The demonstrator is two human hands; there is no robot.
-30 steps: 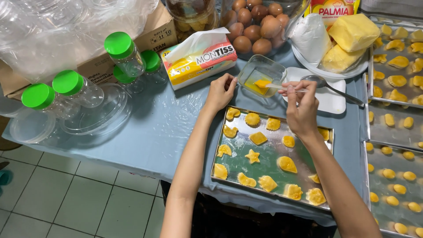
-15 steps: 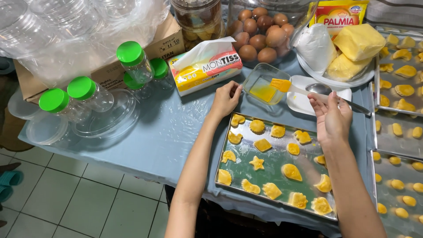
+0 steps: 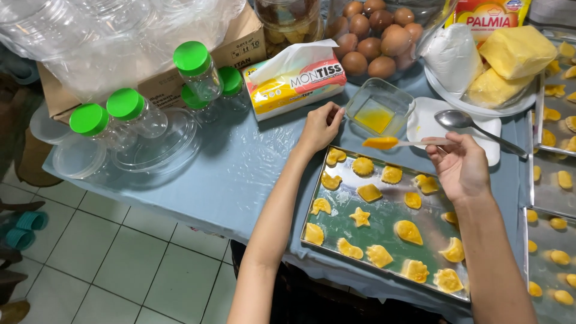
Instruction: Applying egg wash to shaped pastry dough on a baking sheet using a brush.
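Brush [image 3: 396, 143], loaded with yellow glaze, has left the glass dish [image 3: 379, 108] since a moment ago and now hangs over the tray's [image 3: 384, 240] far row of cookies [image 3: 363, 165], so glazing looks ready to resume. It lies level, left to right, bristles leftward. Right hand [image 3: 461, 165] pinches its handle; left hand [image 3: 323, 125], loosely curled and holding nothing, rests at the tray's corner.

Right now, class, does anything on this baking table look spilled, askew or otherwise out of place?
Nothing stands out. The brush in the right hand is loaded with yellow glaze, no drips visible. The cookies lie unevenly spaced on the tray; the spoon rests on a white dish.
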